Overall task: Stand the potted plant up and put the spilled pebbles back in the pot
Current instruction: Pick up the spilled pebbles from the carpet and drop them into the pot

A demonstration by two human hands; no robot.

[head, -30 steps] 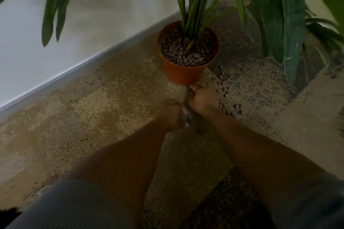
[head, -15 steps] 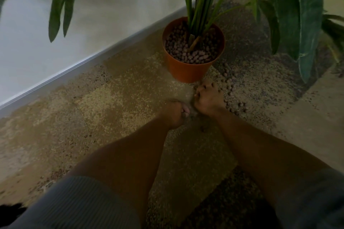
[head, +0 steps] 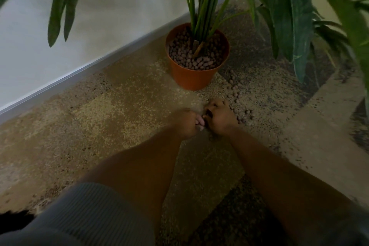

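Speckled carpet [head: 123, 106] ran up to a white wall [head: 99, 6]. We found the pot [head: 191, 78] upright near the wall, pebbles inside it, and loose pebbles [head: 235, 94] trailing along the carpet just beside its right. Our left hand [head: 187, 124] was blurred, fingers curled; whether it held pebbles we could not tell. Our right hand [head: 219, 118] lay fingers-down on the carpet at the trail's near end, curled as if pinching pebbles. We judged it best to rake the trail into one heap, cup both hands, then tip low over the rim, clear of the stems [head: 201, 10].
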